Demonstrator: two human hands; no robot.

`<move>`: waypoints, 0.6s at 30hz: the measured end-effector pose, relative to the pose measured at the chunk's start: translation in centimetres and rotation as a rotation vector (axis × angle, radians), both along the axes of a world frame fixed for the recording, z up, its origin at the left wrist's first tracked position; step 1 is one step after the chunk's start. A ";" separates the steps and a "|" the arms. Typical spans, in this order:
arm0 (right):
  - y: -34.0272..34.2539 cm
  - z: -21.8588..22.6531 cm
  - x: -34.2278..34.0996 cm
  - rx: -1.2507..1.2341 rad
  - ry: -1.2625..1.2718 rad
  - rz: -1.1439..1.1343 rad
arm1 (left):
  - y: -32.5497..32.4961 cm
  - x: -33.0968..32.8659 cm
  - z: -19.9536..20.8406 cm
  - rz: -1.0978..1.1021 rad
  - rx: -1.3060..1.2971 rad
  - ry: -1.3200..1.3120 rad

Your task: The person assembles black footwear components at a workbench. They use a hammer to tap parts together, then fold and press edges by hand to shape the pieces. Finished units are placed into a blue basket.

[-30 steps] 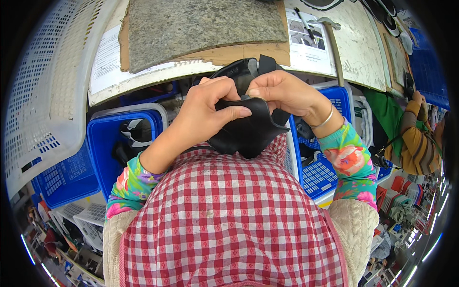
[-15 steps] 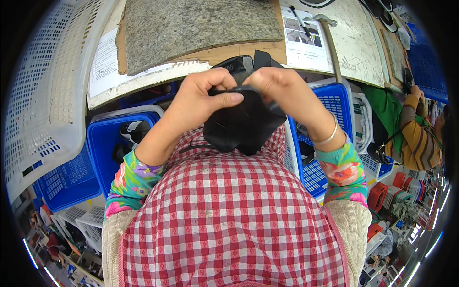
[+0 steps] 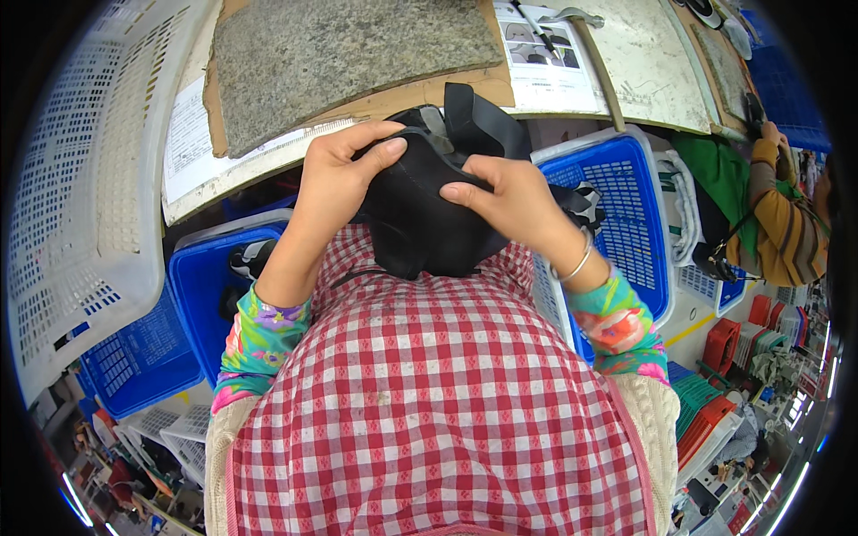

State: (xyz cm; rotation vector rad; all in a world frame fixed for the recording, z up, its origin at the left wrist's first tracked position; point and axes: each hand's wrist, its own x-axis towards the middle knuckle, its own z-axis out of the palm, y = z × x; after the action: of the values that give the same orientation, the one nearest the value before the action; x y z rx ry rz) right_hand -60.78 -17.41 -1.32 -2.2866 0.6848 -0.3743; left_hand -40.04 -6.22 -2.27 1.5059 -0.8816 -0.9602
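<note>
A limp black shoe upper (image 3: 427, 219) hangs in front of my apron, between me and the table edge. My left hand (image 3: 335, 174) pinches its top edge at the left, thumb on the near face. My right hand (image 3: 518, 201) grips the same edge further right, its thumb pressed flat on the black material. Behind that edge a grey lining patch (image 3: 435, 122) shows, and a black flap (image 3: 478, 116) stands up on the far side. The fingertips behind the material are hidden.
On the table lie a rough stone slab (image 3: 349, 62) on cardboard, a hammer (image 3: 597, 71), a pen (image 3: 534, 31) and printed sheets. Blue baskets with shoes stand left (image 3: 201, 295) and right (image 3: 617, 192). A white basket (image 3: 89, 179) rises at far left. Another person (image 3: 786, 214) works at right.
My hands have moved apart along the upper's edge, the left one leftward, the right one slightly down. The black flap now stands up more openly behind. The view has shifted a little.
</note>
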 end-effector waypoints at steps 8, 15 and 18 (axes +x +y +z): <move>-3.2 10.3 -3.6 -0.013 -0.651 -0.075 | -1.8 14.4 8.5 -0.390 -0.776 0.492; -3.1 3.6 6.1 0.561 -0.526 0.489 | -6.0 13.8 -3.8 -0.579 -0.724 0.810; -3.1 1.4 6.8 0.758 -0.415 0.725 | -3.4 12.0 -4.4 -0.470 -0.626 0.654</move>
State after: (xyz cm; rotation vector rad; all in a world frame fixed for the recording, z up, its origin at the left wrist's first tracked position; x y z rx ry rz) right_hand -53.94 -20.47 0.10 -1.5101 -0.2160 -0.1757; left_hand -28.01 -9.59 -6.71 0.4040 -0.9348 -1.2589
